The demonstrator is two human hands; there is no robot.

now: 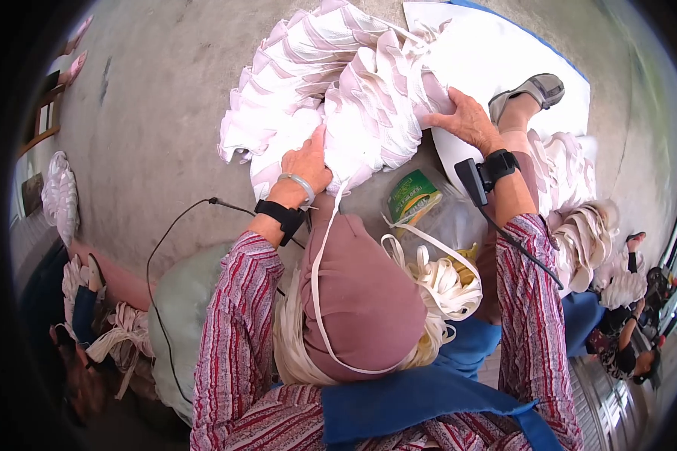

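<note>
The left hand (306,164) touches a pink-and-white cloth bundle (372,101), grip unclear; the right hand (470,122) grasps its edge.

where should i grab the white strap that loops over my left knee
Probably midway along the strap, pinched from above on the left knee's left side: there it's thin and runs singly, apart from the tangled coil to the right.

You have bright light, with glare bleaching the bundle (376,105) and sheet (534,60). Your fisheye view bends and blackens toward its rim; the lower left is dim.
</note>
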